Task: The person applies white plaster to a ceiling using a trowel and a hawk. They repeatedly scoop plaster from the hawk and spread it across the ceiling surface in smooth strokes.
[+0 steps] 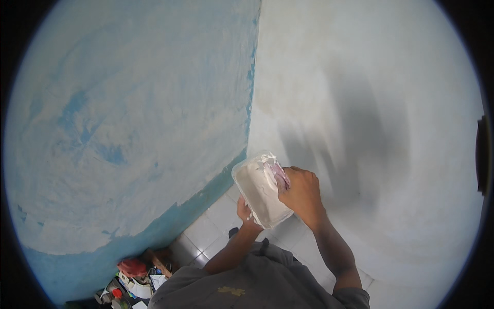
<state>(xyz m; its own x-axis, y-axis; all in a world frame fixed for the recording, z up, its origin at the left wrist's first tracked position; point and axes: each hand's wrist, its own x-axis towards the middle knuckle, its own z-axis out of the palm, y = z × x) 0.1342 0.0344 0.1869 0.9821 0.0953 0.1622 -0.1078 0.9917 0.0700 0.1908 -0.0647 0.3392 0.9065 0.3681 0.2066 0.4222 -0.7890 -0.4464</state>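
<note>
My left hand (245, 211) supports a clear rectangular plastic tub (238, 180) from its lower left side, its fingers partly hidden beneath. White paste (267, 198) coats the inside of the tub and smears its far rim. Closed over the tub's right side, my right hand (302, 194) grips a pinkish-purple flat spreader (278, 175) that is covered with paste along its edge. The hand hides part of the spreader, so its full shape does not show.
On the left stands a blue wall (128, 103) largely coated in whitish paste, with bare blue patches. A white wall (432, 129) meets it at a corner, bearing shadows. White floor tiles (200, 234) lie below. Assorted clutter (136, 283) sits at the lower left.
</note>
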